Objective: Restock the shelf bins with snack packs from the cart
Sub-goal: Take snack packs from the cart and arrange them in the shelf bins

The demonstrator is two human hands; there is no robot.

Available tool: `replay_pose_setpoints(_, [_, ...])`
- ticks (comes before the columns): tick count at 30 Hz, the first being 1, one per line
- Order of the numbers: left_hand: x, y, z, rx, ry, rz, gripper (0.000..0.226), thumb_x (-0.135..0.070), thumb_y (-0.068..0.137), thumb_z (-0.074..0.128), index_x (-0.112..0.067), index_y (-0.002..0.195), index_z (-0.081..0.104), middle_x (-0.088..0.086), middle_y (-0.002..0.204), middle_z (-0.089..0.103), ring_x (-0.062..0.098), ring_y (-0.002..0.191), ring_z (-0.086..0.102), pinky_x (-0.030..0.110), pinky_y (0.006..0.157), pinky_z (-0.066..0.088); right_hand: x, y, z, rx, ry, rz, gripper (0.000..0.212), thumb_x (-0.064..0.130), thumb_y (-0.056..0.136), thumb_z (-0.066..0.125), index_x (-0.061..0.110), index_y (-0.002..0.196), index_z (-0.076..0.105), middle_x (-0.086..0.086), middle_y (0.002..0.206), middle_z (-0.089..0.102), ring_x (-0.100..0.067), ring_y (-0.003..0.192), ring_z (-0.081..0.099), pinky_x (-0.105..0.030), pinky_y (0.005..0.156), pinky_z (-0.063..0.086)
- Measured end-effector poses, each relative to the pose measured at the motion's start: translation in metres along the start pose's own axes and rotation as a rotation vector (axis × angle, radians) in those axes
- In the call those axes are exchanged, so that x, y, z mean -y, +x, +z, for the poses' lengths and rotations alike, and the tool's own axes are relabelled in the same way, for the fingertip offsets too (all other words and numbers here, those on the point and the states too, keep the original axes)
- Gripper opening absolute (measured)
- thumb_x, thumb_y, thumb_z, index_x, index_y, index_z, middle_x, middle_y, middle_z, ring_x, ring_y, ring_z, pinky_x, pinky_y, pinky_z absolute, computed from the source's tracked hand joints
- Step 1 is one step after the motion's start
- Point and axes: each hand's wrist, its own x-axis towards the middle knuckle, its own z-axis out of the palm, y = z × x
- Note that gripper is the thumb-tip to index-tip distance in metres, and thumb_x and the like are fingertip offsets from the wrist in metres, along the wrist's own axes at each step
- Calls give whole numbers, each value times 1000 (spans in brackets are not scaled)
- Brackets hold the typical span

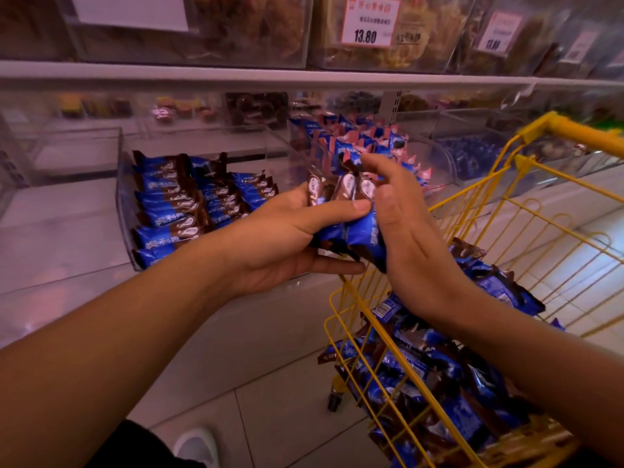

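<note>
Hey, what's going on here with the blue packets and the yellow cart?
A person is restocking. Their left hand grips a small stack of blue-and-brown snack packs, while the right hand steadies it from the side. The clear plastic shelf bin ahead already holds rows of matching packs, and the yellow wire cart on the right still has plenty inside.
</note>
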Motion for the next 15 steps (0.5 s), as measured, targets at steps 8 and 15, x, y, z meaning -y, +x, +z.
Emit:
replay_pose_setpoints(8, [-15, -14, -39, 28, 110, -105, 31, -12, 81, 74, -20, 109, 62, 9, 110, 73, 27, 99, 71, 48, 81, 59, -1, 11, -20, 842, 174, -24, 87, 16, 90, 68, 23, 157, 13, 14, 161, 27, -3, 146, 28, -22, 115, 32])
replay_pose_setpoints(15, [-28, -24, -73, -93, 150, -140, 38, -16, 74, 75, -18, 111, 65, 12, 110, 72, 27, 100, 69, 45, 86, 55, 31, 81, 23, 881, 7, -62, 103, 9, 54, 93, 22, 143, 44, 19, 127, 61, 0, 116, 61, -15, 87, 51])
